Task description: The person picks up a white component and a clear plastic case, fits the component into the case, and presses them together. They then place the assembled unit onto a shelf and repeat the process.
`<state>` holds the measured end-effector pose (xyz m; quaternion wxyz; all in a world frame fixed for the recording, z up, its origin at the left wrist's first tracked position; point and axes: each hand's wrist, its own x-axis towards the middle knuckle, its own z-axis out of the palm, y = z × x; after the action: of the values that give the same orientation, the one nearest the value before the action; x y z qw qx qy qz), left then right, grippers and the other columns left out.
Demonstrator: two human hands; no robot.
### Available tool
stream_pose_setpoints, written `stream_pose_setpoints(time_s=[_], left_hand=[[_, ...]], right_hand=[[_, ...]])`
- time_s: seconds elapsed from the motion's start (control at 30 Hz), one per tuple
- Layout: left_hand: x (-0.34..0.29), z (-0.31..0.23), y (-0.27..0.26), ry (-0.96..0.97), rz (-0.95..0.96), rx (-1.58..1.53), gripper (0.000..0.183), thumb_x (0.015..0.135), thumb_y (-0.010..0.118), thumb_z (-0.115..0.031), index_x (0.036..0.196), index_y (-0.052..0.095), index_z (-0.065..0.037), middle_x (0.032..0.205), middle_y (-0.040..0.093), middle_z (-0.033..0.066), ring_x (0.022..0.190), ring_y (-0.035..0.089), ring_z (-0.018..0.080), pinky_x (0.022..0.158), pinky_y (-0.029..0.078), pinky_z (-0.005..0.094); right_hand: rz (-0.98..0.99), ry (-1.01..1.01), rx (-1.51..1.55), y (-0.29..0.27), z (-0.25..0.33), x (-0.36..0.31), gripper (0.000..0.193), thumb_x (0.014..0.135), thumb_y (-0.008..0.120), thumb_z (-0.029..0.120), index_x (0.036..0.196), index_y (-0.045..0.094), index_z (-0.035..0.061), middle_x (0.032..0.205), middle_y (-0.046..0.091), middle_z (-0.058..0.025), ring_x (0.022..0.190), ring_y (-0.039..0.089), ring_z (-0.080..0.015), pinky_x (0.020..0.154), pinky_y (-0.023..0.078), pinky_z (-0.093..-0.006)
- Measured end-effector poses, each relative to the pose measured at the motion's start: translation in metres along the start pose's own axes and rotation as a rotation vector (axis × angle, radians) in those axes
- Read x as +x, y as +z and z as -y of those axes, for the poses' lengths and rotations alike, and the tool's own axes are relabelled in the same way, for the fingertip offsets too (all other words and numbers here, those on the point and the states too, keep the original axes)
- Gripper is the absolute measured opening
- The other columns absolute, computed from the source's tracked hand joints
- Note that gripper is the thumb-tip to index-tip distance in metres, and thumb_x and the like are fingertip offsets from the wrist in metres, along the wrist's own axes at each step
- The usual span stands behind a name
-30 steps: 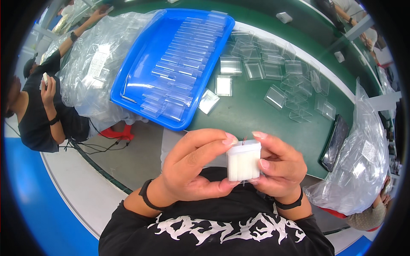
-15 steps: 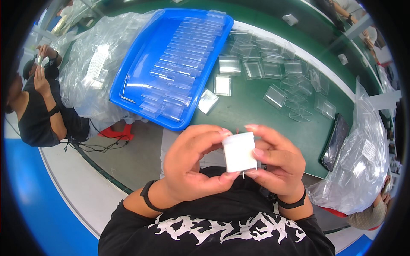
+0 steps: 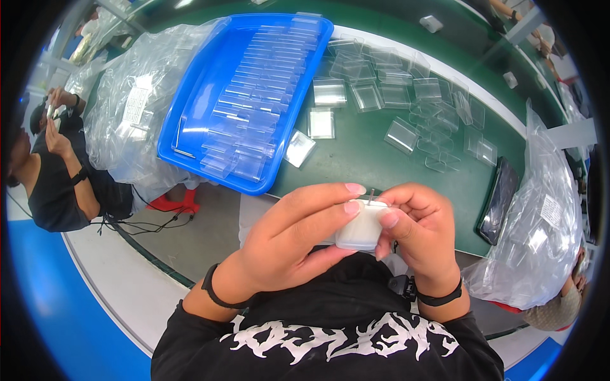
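Pinching from both sides, the left hand (image 3: 289, 244) and the right hand (image 3: 416, 238) are closed together on a small white plug block (image 3: 361, 228), held close to the chest, on the near side of the blue tray (image 3: 190, 120). It looks like a light, rigid plastic piece, smooth and probably a little slippery, so a grip on its flat side faces seems safest. A thin metal pin (image 3: 370, 195) stands up from its top edge between the fingertips; that part is best left untouched, since it could bend. The block is rounded at the corners, plain white and roughly square. Beyond the tray's right edge, clear plastic cases (image 3: 400, 95) lie scattered on the green bench (image 3: 362, 159).
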<state>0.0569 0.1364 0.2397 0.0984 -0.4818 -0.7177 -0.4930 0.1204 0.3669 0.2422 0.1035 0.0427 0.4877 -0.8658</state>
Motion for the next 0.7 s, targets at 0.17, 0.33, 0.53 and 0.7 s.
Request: stream_pose_setpoints(time_s=[0.17,0.33,0.53,0.7], left_hand=[[-0.002,-0.004,0.005,-0.111,-0.052,-0.105,0.064,0.073,0.089,-0.004,0.131,0.062,0.001,0.127,0.063,0.0210,0.110,0.066,0.0334,0.088,0.058,0.0384],[-0.003,-0.007,0.006,-0.279,-0.107,-0.406,0.065,0.075,0.089,-0.005,0.133,0.061,0.004,0.126,0.062,0.0221,0.111,0.066,0.0283,0.086,0.061,0.0346],[-0.007,-0.009,0.013,-0.331,-0.137,-0.566,0.067,0.075,0.088,-0.004,0.135,0.061,0.005,0.128,0.061,0.0220,0.113,0.066,0.0281,0.092,0.058,0.0359],[-0.010,-0.013,0.015,-0.358,-0.145,-0.582,0.066,0.076,0.088,-0.005,0.136,0.062,0.004,0.129,0.062,0.0213,0.114,0.065,0.0284,0.097,0.054,0.0369]], right_hand=[[-0.007,0.037,0.048,0.013,0.008,0.001,0.051,0.083,0.082,-0.004,0.129,0.059,-0.0019,0.098,0.071,-0.0088,0.069,0.063,-0.0054,0.058,0.048,-0.0178],[0.199,-0.130,-0.219,-0.008,0.001,0.002,0.070,0.073,0.088,-0.006,0.135,0.056,0.0019,0.097,0.071,-0.0060,0.066,0.057,-0.0024,0.058,0.043,-0.0174],[0.240,-0.195,-0.214,-0.008,-0.007,0.003,0.066,0.069,0.088,-0.005,0.129,0.060,0.0012,0.085,0.070,-0.0020,0.062,0.056,-0.0021,0.060,0.041,-0.0175],[0.234,-0.254,-0.220,-0.006,-0.012,0.002,0.064,0.069,0.086,-0.006,0.127,0.062,0.0007,0.078,0.069,0.0007,0.062,0.057,-0.0032,0.065,0.044,-0.0202]])
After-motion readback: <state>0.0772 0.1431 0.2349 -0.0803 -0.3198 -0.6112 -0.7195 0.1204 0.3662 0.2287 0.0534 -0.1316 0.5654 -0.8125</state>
